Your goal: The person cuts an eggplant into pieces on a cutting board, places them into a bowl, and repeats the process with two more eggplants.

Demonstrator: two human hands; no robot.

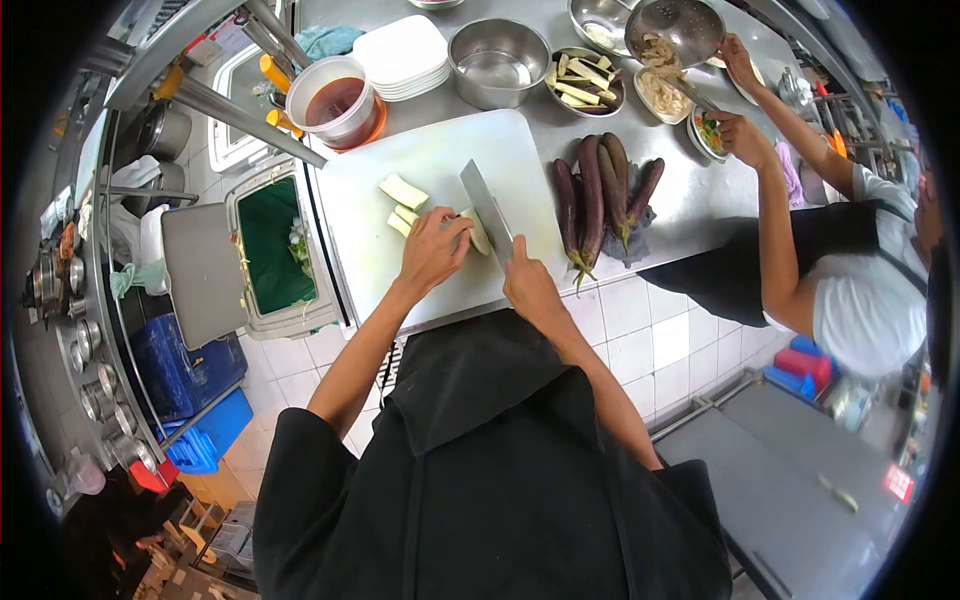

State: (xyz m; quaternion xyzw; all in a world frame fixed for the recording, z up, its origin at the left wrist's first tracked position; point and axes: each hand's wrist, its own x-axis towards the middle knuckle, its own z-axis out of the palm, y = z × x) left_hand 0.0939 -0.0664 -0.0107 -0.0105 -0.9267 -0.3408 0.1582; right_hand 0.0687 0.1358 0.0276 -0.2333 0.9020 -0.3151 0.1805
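On the white cutting board [350, 240], my left hand [434, 248] presses its curled fingers onto a pale eggplant piece [477, 236]. My right hand [530, 286] is wrapped round the handle of a cleaver [486, 208]. Its broad blade stands upright along the right side of that piece, close to my left fingertips. Two more pale cut chunks [403, 192] lie further up the board, just beyond my left hand. Several whole purple eggplants [592, 195] rest on the steel counter to the right of the board.
Behind the board stand a tub of reddish liquid [335, 103], stacked white plates [402, 55], a steel pot [498, 62] and a bowl of cut eggplant [584, 80]. At right, another person [870, 300] tips food from a strainer [676, 32]. A green-lined bin [270, 250] sits left.
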